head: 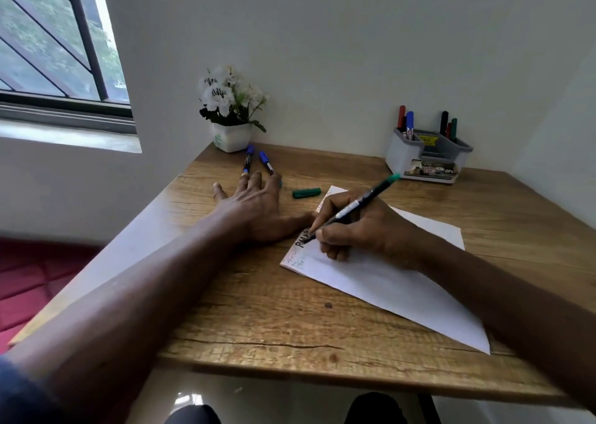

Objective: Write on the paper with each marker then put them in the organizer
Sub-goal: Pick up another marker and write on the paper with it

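Gripping the green marker [354, 204] between thumb and curled fingers, your right hand [364, 231] rests on the paper [387, 283] with the marker's tip set down near the sheet's far-left corner. At that tip there is a short line of bold dark capitals; it seems to start with "RA", but the rest is too smeared to read. Just below it are two fainter, paler scribbles that you cannot make out.

The marker has a dark barrel, a white label band with print too small to read, and a green end plug pointing up and away toward the organizer [425, 157]. Its green cap [306, 193] lies on the table [258, 310], beyond the paper and just right of your left hand [254, 204].

Your left hand lies flat, palm down, with the fingers straight and spread. The thumb stretches right to the paper's edge. The fingertips touch the near ends of two blue markers [256, 162], which lie capped side by side, pointing toward the flower pot [232, 136].

The grey organizer stands at the far right of the table, against the wall. Its front sticker shows "OPE" at the right end, and the rest, along with a yellow tag inside, is blurred. Red, blue, black and green markers stand upright in its back compartments.
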A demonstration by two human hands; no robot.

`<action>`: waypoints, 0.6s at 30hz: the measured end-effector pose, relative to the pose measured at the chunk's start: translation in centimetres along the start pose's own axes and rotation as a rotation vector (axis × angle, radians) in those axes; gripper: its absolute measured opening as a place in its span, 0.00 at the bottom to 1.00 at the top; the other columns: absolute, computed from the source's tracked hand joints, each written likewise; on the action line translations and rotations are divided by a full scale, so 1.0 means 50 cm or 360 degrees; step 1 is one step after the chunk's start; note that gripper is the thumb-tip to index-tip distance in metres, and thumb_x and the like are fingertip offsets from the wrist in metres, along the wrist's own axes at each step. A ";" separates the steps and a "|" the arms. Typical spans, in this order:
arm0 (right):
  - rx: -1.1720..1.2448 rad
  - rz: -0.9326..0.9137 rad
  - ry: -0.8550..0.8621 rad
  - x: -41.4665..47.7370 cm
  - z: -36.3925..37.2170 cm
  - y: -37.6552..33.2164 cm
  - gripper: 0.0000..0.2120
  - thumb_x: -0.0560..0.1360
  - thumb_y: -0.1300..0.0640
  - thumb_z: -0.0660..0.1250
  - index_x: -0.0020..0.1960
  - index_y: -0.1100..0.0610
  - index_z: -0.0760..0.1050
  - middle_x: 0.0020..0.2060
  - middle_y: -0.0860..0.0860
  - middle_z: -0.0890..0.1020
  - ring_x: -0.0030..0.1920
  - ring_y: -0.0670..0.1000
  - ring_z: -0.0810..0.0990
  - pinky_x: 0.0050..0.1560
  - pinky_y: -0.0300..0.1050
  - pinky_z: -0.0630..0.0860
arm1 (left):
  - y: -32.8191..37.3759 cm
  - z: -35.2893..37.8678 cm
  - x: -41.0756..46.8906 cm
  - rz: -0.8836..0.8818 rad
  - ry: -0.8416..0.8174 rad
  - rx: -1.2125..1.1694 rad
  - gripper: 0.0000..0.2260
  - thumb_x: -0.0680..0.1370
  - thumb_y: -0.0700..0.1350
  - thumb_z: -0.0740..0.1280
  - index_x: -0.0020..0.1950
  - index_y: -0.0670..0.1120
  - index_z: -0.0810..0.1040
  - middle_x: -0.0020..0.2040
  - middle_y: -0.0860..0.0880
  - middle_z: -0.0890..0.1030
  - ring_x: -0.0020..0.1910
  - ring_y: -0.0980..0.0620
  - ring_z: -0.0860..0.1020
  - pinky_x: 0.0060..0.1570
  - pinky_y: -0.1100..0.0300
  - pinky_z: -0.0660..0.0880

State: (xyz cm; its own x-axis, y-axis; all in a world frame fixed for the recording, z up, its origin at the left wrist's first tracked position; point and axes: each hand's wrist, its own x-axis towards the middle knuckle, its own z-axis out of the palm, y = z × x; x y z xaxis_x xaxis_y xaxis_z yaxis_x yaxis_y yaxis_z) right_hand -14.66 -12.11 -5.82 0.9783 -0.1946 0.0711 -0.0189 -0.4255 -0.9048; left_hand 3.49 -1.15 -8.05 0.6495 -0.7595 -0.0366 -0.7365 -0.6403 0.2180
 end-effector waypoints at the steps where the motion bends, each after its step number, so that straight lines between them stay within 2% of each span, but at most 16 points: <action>1: -0.0013 -0.0027 0.0048 0.001 0.003 0.006 0.02 0.75 0.69 0.70 0.45 0.64 0.80 0.31 0.57 0.82 0.31 0.51 0.79 0.31 0.42 0.77 | 0.000 0.000 0.000 0.0000 -0.0001 0.0003 0.51 0.69 0.80 0.56 0.83 0.54 0.46 0.84 0.46 0.47 0.82 0.43 0.45 0.73 0.26 0.42; 5: -0.0182 -0.0117 0.0104 0.001 0.006 0.007 0.04 0.75 0.67 0.72 0.43 0.64 0.78 0.27 0.54 0.80 0.26 0.50 0.76 0.28 0.42 0.74 | 0.005 -0.004 -0.003 0.0005 -0.0012 0.0010 0.50 0.69 0.80 0.56 0.83 0.54 0.47 0.84 0.46 0.48 0.82 0.44 0.47 0.74 0.26 0.43; 9: -0.0255 -0.0133 0.0102 0.004 0.007 0.007 0.04 0.75 0.66 0.73 0.42 0.62 0.79 0.27 0.49 0.79 0.26 0.44 0.77 0.29 0.37 0.73 | 0.007 -0.008 -0.005 0.0004 -0.0011 -0.0002 0.50 0.69 0.79 0.57 0.83 0.54 0.48 0.84 0.46 0.49 0.82 0.44 0.48 0.74 0.26 0.43; 15: -0.0396 -0.0189 0.0107 0.005 0.008 0.014 0.05 0.74 0.62 0.74 0.40 0.58 0.80 0.31 0.49 0.81 0.31 0.42 0.78 0.32 0.39 0.74 | 0.007 -0.008 -0.009 0.0001 0.0003 -0.0004 0.49 0.70 0.78 0.57 0.83 0.54 0.48 0.84 0.47 0.50 0.82 0.44 0.49 0.74 0.26 0.44; 18: -0.0405 -0.0196 0.0082 0.004 0.006 0.012 0.05 0.73 0.63 0.74 0.40 0.60 0.80 0.32 0.51 0.81 0.31 0.42 0.78 0.32 0.40 0.75 | 0.009 -0.009 -0.010 0.0003 0.0001 -0.0005 0.49 0.70 0.78 0.57 0.83 0.54 0.49 0.84 0.47 0.50 0.82 0.44 0.49 0.73 0.26 0.44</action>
State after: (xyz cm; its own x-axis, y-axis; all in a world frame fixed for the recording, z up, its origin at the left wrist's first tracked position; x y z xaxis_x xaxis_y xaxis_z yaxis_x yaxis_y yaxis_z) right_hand -14.41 -12.16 -6.46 0.9647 -0.1698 0.2013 0.0420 -0.6556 -0.7540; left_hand 2.91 -1.00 -7.50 0.6484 -0.7605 -0.0355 -0.7370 -0.6388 0.2209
